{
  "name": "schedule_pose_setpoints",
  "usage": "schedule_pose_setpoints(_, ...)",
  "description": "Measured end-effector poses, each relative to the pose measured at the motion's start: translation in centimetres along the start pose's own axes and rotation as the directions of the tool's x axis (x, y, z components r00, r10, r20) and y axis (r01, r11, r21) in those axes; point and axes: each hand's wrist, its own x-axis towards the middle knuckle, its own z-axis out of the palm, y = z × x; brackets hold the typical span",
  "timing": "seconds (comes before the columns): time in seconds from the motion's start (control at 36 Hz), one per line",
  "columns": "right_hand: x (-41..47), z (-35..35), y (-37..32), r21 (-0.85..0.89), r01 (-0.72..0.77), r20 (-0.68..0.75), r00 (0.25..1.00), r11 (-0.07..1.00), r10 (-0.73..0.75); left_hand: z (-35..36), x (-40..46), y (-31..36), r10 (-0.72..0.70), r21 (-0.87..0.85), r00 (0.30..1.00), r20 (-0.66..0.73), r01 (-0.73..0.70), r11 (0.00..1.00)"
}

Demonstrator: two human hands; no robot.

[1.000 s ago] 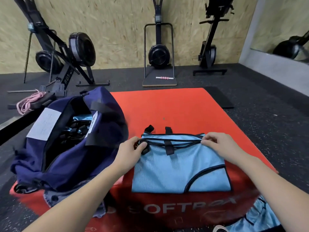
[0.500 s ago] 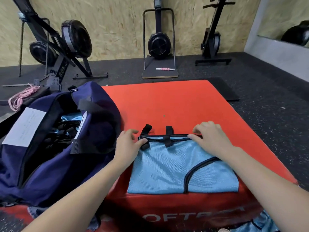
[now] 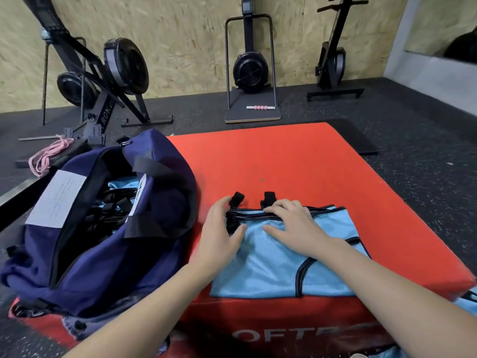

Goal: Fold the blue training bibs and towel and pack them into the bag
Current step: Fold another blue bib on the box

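The blue bib (image 3: 286, 264) lies flat on the red mat (image 3: 296, 161), its near edge at the mat's front lip and its black-trimmed top edge and straps farthest from the person. Half a second ago the right hand (image 3: 294, 226) sat toward the bib's right end; it has now slid leftward along the top edge to rest near the middle, fingers spread and flat on the cloth. The left hand (image 3: 222, 231) has stayed at the left corner by the straps, but its pinch has loosened: the fingers now lie fairly straight, touching the cloth beside the black strap rather than closing on it. So neither grip is clamped; both are apart and pressing. My judgement is that this is a smoothing pass before the next fold, probably bringing one side across, and the bib is not yet compact enough to pack. The navy bag (image 3: 85, 254) stands open just to the left, partly on the mat, with blue cloth and black straps already inside. More blue fabric (image 3: 467, 298) hangs below the mat's right corner.
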Motion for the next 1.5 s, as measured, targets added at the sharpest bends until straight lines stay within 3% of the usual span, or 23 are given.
schedule_pose_setpoints(0.14, 0.5, 0.3, 0.2, -0.043, -0.016, 0.050, 0.999, 0.999, 0.018, -0.2, 1.0, -1.1, 0.156, 0.334, 0.970, 0.189, -0.213, 0.918)
schedule_pose_setpoints(0.36, 0.9, 0.2, 0.9, -0.070, -0.008, 0.065, 0.998, 0.998, 0.013, -2.4, 3.6, -0.3, 0.065, 0.513, 0.962, 0.264, -0.198, 0.835)
schedule_pose_setpoints(0.44, 1.1, 0.1, 1.2, -0.067, 0.003, 0.073, 0.997, 0.998, 0.002, -3.1, 4.1, 0.6, 0.036, 0.497, 0.981, 0.188, -0.127, 0.859)
schedule_pose_setpoints(0.58, 1.6, -0.3, 1.9, -0.022, 0.000, 0.080, 0.997, 1.000, 0.001, -2.8, 6.1, 1.8, 0.050, 0.299, 0.994, 0.096, -0.076, 0.951)
schedule_pose_setpoints(0.83, 1.6, -1.3, 2.6, -0.155, -0.005, 0.084, 0.996, 0.988, 0.018, -0.7, 8.2, -0.8, 0.030, 0.419, 0.992, 0.121, -0.078, 0.905)
schedule_pose_setpoints(0.89, 1.3, -1.9, 3.5, -0.198, -0.042, 0.071, 0.996, 0.979, 0.057, -0.4, 8.1, -1.8, 0.036, 0.479, 0.997, 0.063, -0.062, 0.876)
schedule_pose_setpoints(0.97, 0.7, -3.3, 5.0, -0.194, -0.133, 0.032, 0.989, 0.972, 0.141, -0.2, 7.6, -2.1, 0.001, 0.432, 1.000, -0.017, 0.006, 0.902)
schedule_pose_setpoints(1.03, 0.3, -4.2, 6.0, -0.200, -0.164, 0.017, 0.985, 0.966, 0.171, 0.0, 7.1, -2.0, -0.008, 0.400, 1.000, -0.004, 0.009, 0.917)
schedule_pose_setpoints(1.19, -0.5, -5.6, 7.9, -0.166, -0.221, 0.000, 0.975, 0.961, 0.224, 0.8, 5.1, -0.2, 0.153, 0.395, 0.988, 0.010, -0.144, 0.907)
schedule_pose_setpoints(1.33, -0.7, -6.1, 8.0, -0.159, -0.212, -0.007, 0.977, 0.964, 0.213, 2.4, 3.0, 1.5, 0.018, 0.522, 0.984, 0.177, -0.109, 0.846)
schedule_pose_setpoints(1.5, -1.6, -7.3, 7.9, -0.155, -0.239, 0.034, 0.968, 0.959, 0.247, 5.0, 3.7, 1.8, -0.036, 0.688, 0.975, 0.220, -0.129, 0.714)
